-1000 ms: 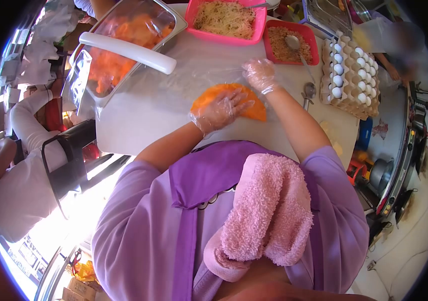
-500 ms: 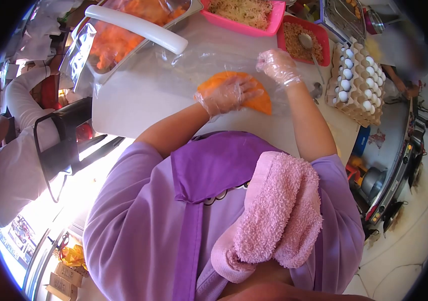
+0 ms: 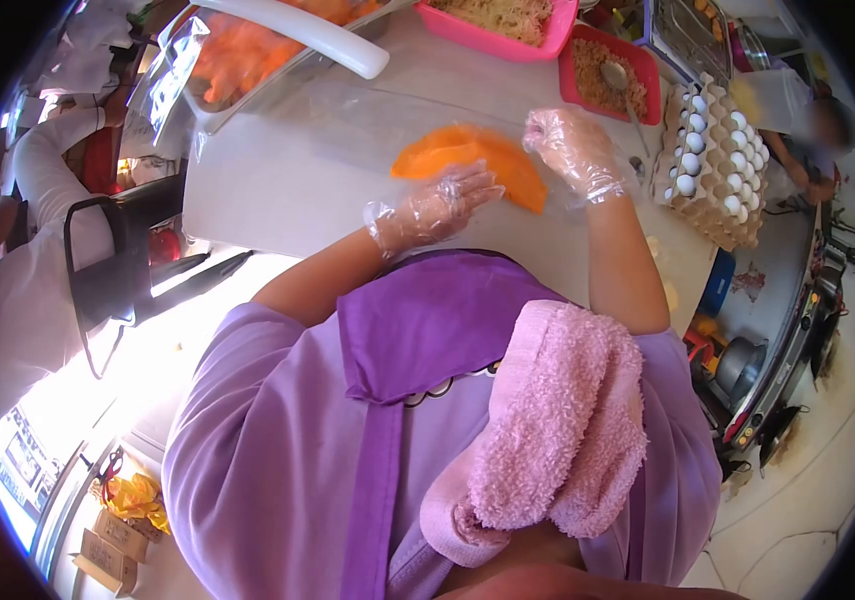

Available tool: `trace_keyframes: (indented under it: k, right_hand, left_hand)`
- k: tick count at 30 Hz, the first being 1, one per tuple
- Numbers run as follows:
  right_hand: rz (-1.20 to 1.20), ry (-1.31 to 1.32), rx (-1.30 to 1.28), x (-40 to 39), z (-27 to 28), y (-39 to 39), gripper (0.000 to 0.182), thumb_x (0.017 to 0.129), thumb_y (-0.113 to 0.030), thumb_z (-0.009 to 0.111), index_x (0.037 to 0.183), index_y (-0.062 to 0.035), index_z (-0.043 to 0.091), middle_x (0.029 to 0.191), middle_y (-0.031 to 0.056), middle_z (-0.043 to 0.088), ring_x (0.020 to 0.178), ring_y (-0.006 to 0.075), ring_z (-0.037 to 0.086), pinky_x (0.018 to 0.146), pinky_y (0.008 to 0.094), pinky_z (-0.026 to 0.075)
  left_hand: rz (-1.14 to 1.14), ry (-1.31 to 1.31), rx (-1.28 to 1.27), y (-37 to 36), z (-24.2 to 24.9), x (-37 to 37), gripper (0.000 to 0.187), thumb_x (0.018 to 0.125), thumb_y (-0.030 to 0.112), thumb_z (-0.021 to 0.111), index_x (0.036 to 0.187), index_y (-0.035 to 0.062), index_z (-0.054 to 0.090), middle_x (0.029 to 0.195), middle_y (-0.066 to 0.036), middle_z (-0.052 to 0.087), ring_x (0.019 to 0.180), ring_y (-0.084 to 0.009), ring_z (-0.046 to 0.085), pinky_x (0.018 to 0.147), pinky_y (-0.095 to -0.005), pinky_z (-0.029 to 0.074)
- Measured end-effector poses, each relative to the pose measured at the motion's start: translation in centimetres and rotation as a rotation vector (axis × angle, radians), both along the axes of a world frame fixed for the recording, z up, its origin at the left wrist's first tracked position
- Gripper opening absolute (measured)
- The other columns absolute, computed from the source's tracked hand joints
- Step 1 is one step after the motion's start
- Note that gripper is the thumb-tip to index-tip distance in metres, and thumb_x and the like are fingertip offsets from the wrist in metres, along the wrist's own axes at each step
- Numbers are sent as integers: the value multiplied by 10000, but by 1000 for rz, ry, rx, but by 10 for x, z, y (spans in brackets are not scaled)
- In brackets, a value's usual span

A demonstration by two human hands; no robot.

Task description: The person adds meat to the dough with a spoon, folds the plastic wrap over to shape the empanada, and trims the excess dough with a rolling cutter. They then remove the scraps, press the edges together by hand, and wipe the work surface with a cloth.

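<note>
A half-moon of orange dough (image 3: pixel 477 162), folded over, lies on a clear plastic sheet (image 3: pixel 352 125) on the white table. My left hand (image 3: pixel 434 208), in a clear plastic glove, is beside the dough's near edge with its fingers stretched out; it holds nothing. At the dough's right end, my right hand (image 3: pixel 572 150), gloved the same way, has its fingers curled closed near the sheet. What they hold, if anything, is hidden.
A clear tub of orange dough (image 3: pixel 247 65) with a white rolling pin (image 3: pixel 307 38) across it stands far left. Pink trays of shredded filling (image 3: pixel 497 25) and crumbly filling with a spoon (image 3: pixel 602 85) stand behind. Egg trays (image 3: pixel 712 160) are right. People are nearby.
My left hand has drawn back off the dough toward my body, uncovering it. My right hand has shifted slightly right and nearer to me, still closed.
</note>
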State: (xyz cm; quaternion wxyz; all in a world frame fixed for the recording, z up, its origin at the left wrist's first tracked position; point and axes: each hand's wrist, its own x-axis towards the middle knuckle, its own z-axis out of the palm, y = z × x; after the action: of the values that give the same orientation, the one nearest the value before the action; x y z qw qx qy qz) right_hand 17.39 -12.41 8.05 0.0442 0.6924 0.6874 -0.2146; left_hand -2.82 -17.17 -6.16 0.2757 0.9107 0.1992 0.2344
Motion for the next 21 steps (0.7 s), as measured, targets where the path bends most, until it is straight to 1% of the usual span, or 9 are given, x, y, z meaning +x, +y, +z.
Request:
trace_keyframes:
  k: [2, 6, 8, 13, 15, 16, 18, 20, 21]
  right_hand:
    - [58, -4, 112, -1, 5, -11, 154, 780, -224, 600, 852, -95, 643, 832, 140, 644, 809, 338, 606, 726, 437, 473]
    - [70, 14, 44, -7, 20, -31, 157, 791, -225, 597, 836, -79, 635, 820, 149, 639, 801, 340, 606, 754, 417, 471]
    - [187, 109, -144, -9, 30, -46, 135, 779, -206, 615, 811, -76, 630, 914, 133, 639, 866, 320, 602, 803, 416, 448]
    - [432, 237, -185, -13, -7, -94, 77, 730, -191, 635, 766, -123, 640, 1166, 98, 583, 1105, 261, 519, 959, 382, 390]
    - [533, 363, -109, -15, -42, -117, 99, 769, -182, 620, 807, -91, 630, 1300, 190, 488, 1182, 313, 471, 1028, 375, 334]
    - [526, 363, -104, -16, -59, -127, 99, 769, -182, 620, 807, -91, 630, 1300, 190, 488, 1182, 313, 471, 1028, 375, 334]
    - [402, 649, -444, -18, -91, -143, 164, 823, -225, 598, 863, -68, 623, 1407, 248, 360, 1246, 362, 416, 1048, 372, 313]
    - [413, 630, -488, -18, -108, -155, 194, 839, -243, 589, 884, -57, 618, 1426, 243, 335, 1257, 370, 406, 1051, 369, 309]
    - [429, 604, -531, -18, -116, -160, 224, 855, -261, 580, 905, -46, 613, 1445, 239, 311, 1268, 378, 395, 1054, 365, 306]
  left_hand:
    - [17, -40, -33, -10, 11, -15, 565, 736, -20, 612, 1282, 58, 493, 1313, -158, 490, 1277, -349, 413, 1046, -474, 341]
    - [64, -95, -27, -27, 41, -46, 518, 726, -67, 589, 1232, 26, 524, 1304, -179, 499, 1299, -372, 386, 1056, -489, 332]
    - [145, -154, 62, -35, 68, -61, 512, 727, -45, 592, 1231, 26, 532, 1286, -188, 509, 1290, -370, 400, 1055, -489, 329]
    - [423, -159, 212, -37, 152, -69, 482, 748, 14, 605, 1226, 28, 544, 1269, -196, 523, 1260, -375, 435, 1044, -486, 328]
    - [633, 7, -71, -37, 159, -55, 463, 779, 56, 600, 1237, 32, 537, 1274, -205, 522, 1238, -376, 453, 1042, -486, 325]
    - [628, 126, -163, -35, 145, -48, 447, 833, 153, 572, 1262, 38, 522, 1313, -208, 489, 1244, -371, 439, 1054, -468, 312]
    - [544, 255, -88, -43, 84, -46, 450, 853, 190, 567, 1278, 53, 507, 1336, -193, 472, 1259, -359, 423, 1066, -446, 306]
    - [397, 526, -65, -57, 44, -48, 481, 881, 267, 544, 1313, 73, 467, 1390, -168, 422, 1279, -340, 406, 1077, -431, 305]
    - [392, 529, -69, -65, 26, -52, 481, 881, 267, 544, 1313, 73, 467, 1390, -168, 422, 1279, -340, 406, 1077, -431, 305]
